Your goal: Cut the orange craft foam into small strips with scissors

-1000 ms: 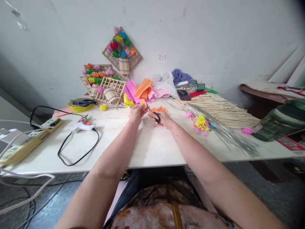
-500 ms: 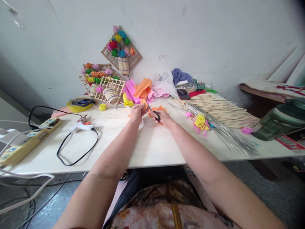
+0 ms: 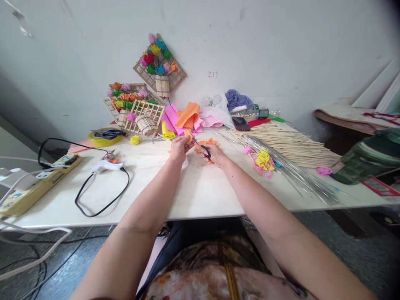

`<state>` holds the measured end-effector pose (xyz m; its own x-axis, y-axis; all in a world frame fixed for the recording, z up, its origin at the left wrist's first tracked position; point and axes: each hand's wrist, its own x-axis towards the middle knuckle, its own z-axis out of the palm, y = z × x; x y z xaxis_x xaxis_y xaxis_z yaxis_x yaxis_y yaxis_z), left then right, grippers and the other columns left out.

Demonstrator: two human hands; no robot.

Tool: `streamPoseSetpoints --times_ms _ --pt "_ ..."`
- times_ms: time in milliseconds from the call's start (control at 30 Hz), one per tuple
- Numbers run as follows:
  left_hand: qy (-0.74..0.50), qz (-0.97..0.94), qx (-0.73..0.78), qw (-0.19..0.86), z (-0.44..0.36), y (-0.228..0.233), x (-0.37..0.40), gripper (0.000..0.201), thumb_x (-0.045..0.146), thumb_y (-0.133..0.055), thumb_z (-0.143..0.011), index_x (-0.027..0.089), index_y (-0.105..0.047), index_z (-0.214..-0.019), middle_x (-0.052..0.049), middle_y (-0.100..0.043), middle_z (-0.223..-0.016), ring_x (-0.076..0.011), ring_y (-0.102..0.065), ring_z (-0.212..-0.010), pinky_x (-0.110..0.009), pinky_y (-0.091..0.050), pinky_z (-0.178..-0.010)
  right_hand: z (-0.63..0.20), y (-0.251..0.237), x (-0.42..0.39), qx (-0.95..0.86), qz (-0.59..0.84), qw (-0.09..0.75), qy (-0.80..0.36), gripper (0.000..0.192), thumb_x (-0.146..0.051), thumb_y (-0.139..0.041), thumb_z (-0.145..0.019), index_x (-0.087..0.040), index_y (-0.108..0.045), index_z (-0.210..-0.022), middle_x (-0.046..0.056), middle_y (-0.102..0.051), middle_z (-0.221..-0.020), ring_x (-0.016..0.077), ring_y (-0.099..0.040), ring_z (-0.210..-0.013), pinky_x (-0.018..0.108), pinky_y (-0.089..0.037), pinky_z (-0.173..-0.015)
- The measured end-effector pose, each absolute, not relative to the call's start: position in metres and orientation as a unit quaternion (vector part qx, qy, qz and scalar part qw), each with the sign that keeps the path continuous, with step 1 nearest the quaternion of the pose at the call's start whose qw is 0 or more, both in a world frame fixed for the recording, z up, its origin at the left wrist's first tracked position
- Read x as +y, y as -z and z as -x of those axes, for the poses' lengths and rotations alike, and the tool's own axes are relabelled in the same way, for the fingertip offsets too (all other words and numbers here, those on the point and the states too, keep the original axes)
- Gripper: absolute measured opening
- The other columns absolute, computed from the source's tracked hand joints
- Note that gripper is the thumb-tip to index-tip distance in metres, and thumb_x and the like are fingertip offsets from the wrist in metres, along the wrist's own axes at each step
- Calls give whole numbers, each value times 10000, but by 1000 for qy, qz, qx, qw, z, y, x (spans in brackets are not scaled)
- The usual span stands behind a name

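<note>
Between the fingers of my left hand (image 3: 180, 149) is a small piece of orange crepe paper (image 3: 188, 135). My right hand (image 3: 216, 155) is closed round the dark handles of a pair of scissors (image 3: 204, 151), whose blades point up and left to the orange piece. Whether the blades bite into the paper is too small to tell. Orange paper scraps (image 3: 215, 142) lie on the table just behind and beneath my right hand. Past my hands rest folded orange crepe paper (image 3: 189, 116) and pink crepe paper (image 3: 172, 118).
On the left are a white glue gun (image 3: 108, 166) with a looped black cord, a power strip (image 3: 46, 183), and blue-handled scissors (image 3: 109, 133) on yellow tape. Bamboo sticks (image 3: 287, 146), silver wires (image 3: 300, 179) and a green bottle (image 3: 365, 156) occupy the right. Flower lattices (image 3: 150, 112) stand behind.
Hardly anything differs. Both hands keep their places with the orange paper and the scissors, and the view has shifted very slightly.
</note>
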<state>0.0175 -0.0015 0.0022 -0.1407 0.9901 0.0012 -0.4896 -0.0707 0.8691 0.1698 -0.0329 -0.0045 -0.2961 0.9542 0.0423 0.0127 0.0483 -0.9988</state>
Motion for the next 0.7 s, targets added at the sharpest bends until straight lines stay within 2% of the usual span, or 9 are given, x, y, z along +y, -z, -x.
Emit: streamPoseSetpoints --times_ms 400,700 --pt "-656 -332 375 564 -16 0 0 235 250 -806 -642 180 -617 -762 -23 -699 -726 -173 -727 -748 -285 -563 -765 -168 -9 -43 -565 448 414 -556 273 -400 -716 -801 -161 -598 -742 -52 -471 -516 58 -359 -363 185 -194 -336" --pt "-634 -351 371 580 -11 2 2 178 232 -791 -680 159 -639 -736 -25 -700 -696 -123 -679 -616 -261 -567 -710 -171 -3 -37 -571 439 411 -559 237 -385 -694 -822 -155 -642 -807 -52 -473 -524 60 -357 -356 180 -194 -324"
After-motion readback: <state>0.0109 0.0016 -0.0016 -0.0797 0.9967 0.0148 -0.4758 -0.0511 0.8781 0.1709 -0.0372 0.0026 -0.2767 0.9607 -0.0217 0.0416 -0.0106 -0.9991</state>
